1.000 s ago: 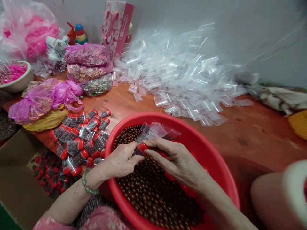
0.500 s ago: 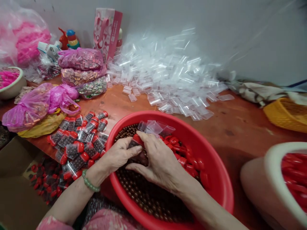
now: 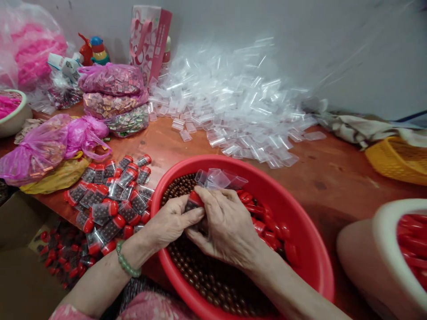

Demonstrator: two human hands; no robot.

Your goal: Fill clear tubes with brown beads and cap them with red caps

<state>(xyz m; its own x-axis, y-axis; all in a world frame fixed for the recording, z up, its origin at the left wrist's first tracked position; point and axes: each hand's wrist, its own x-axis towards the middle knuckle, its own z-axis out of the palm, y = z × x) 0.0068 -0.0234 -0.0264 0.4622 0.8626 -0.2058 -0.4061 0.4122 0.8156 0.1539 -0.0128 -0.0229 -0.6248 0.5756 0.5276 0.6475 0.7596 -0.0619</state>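
Over a red basin (image 3: 283, 186), my two hands meet around a small clear plastic case with a red end (image 3: 194, 198), which has dark brown beads in it. My left hand (image 3: 168, 218) pinches it from the left, thumb on top. Curled round its right side is my right hand (image 3: 230, 226), whose fingers hide much of the case. Brown beads (image 3: 216, 284) fill the near and left part of the basin. Loose red plastic pieces (image 3: 267, 222) lie at its right, and a few clear sleeves (image 3: 216, 178) rest at its far side, just beyond my right hand.
Filled red-capped cases (image 3: 111, 211) are heaped left of the basin, above a cardboard box (image 3: 20, 266) holding more. A big pile of clear sleeves (image 3: 240, 106) leans by the wall. Pink bags (image 3: 113, 80) stand back left; a cream tub (image 3: 363, 249) and yellow basket (image 3: 400, 160) stand right.
Both hands, still holding the case, have shifted slightly right. My right fingers have drawn closer together around it. The view has moved a little too.
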